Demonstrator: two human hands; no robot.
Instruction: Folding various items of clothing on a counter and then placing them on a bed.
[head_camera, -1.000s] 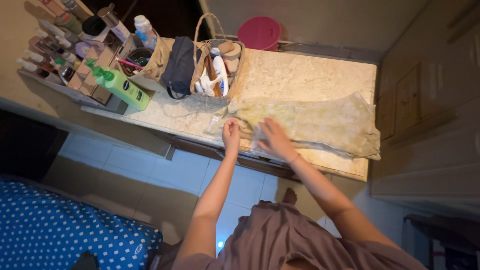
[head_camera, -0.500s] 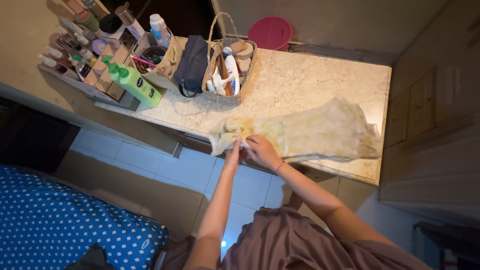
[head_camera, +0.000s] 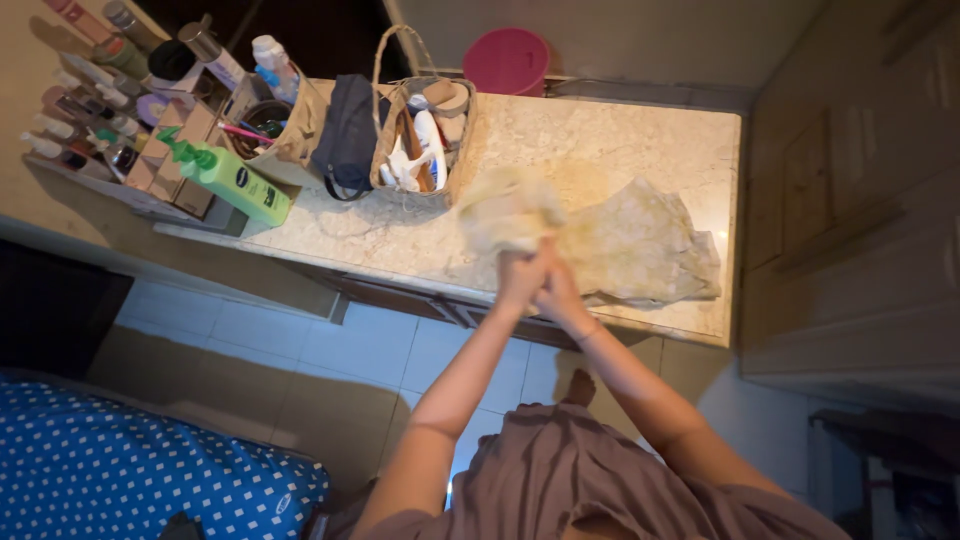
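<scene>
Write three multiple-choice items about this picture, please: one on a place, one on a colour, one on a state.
1. Where does the green pump bottle lie?
A. on the counter's left end
B. on the floor
C. inside the woven basket

2. What colour is the round lid behind the counter?
A. blue
B. pink
C. black

3. How is the pale cloth held?
A. spread flat, untouched
B. one end gathered and lifted by both hands
C. hanging from a hook

Answers: 1 A, it lies beside the cartons on the left; 2 B, it is plainly pink; 3 B, the left hand and the right hand grip the bunched end while the rest lies on the counter.
</scene>
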